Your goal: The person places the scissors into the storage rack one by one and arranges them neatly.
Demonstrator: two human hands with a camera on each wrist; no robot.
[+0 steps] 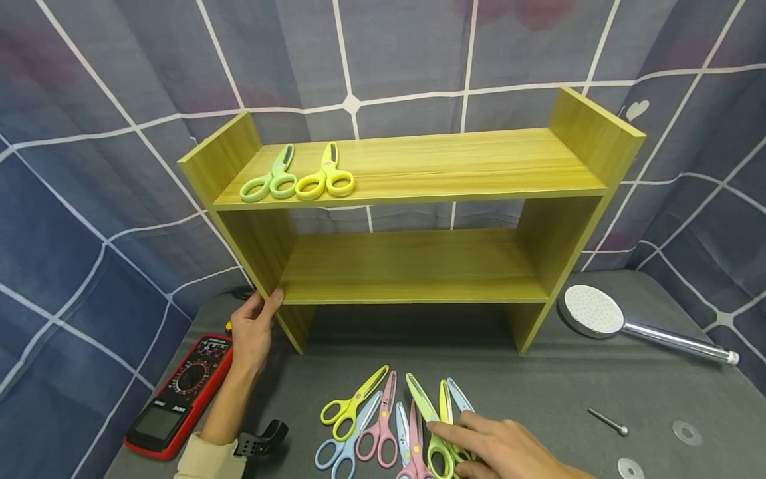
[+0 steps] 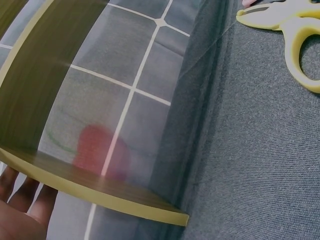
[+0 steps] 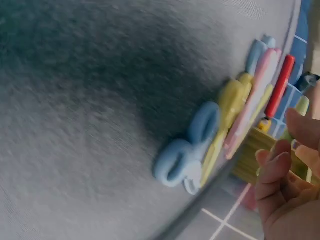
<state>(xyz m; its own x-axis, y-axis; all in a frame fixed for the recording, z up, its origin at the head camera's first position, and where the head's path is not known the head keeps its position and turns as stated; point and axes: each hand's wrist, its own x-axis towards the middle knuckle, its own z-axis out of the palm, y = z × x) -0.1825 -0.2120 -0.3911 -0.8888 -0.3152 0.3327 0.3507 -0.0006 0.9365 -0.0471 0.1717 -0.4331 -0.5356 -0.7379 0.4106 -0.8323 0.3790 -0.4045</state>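
Observation:
A wooden two-tier shelf (image 1: 413, 266) stands against the back curtain. My left hand (image 1: 253, 336) grips the lower part of its left side panel. On the top board lie a light green pair of scissors (image 1: 280, 174) and a yellow pair of scissors (image 1: 326, 174). At the front, my right hand (image 1: 499, 446) pinches another light green pair of scissors (image 1: 421, 397) between thumb and fingers. Left of that hand, several scissors lie close together, among them a yellow pair (image 1: 365, 392), a blue pair (image 1: 362, 422) and a pink pair (image 1: 385, 402). The fingers partly cover more scissors beside the green pair.
A red and black multimeter (image 1: 190, 379) lies left of my left forearm. To the right of the shelf rests a shower head (image 1: 592, 311) with a chrome handle. A bolt (image 1: 607, 420) and two washers, one a grey washer (image 1: 686, 433), lie at front right.

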